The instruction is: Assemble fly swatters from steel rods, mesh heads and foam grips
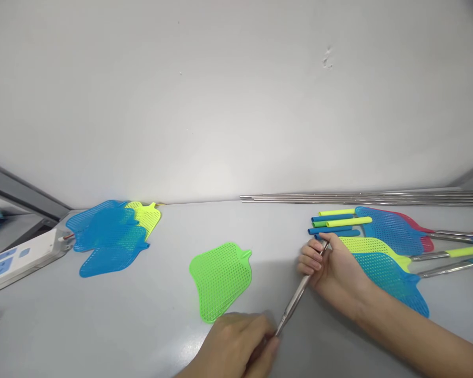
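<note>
My left hand (240, 344) is closed on the lower end of a shiny metal rod (295, 302), which looks telescopic and stands at a slant. Around the rod's upper end the fingers of my right hand (325, 262) are wrapped. Just beyond my left hand a green fly swatter head (223, 281) lies flat, its short socket pointing right, with no rod in it. Behind my right wrist lie fly swatters with rods, among them a blue one (398, 283) and a yellow one (372, 245).
Blue swatter heads (110, 226) and a yellow one (150, 214) overlap at the left, beside a white power strip (21, 260). Several coloured tubes (335, 226) lie right of centre. Thin metal rods (362, 199) run along the wall (236, 105).
</note>
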`<state>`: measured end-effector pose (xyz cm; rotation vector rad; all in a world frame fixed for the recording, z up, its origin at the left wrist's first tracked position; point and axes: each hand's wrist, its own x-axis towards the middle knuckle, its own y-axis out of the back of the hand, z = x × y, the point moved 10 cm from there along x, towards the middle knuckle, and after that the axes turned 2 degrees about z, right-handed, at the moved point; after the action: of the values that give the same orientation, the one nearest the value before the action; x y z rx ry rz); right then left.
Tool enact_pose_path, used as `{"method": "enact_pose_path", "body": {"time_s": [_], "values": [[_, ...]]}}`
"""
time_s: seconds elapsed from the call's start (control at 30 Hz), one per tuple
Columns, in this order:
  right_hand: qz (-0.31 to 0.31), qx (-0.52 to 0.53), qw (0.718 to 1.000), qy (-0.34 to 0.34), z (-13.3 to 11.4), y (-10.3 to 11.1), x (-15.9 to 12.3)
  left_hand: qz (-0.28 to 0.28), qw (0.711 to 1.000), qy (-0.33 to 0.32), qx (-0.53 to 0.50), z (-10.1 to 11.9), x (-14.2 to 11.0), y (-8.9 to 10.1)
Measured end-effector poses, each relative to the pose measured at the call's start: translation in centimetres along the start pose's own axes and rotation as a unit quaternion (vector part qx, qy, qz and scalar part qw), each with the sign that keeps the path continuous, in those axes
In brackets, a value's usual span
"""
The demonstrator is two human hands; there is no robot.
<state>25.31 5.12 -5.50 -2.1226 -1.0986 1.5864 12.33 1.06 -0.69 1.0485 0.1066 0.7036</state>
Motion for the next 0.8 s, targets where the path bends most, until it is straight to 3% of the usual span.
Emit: {"method": "enact_pose_path", "body": {"time_s": [0.8], "values": [[-0.005, -0.019, 1.000, 0.013, -0.26, 0.24, 0.71, -0.016, 0.997, 0.041, -0.061, -0.27, 0.15, 0.56]]}}
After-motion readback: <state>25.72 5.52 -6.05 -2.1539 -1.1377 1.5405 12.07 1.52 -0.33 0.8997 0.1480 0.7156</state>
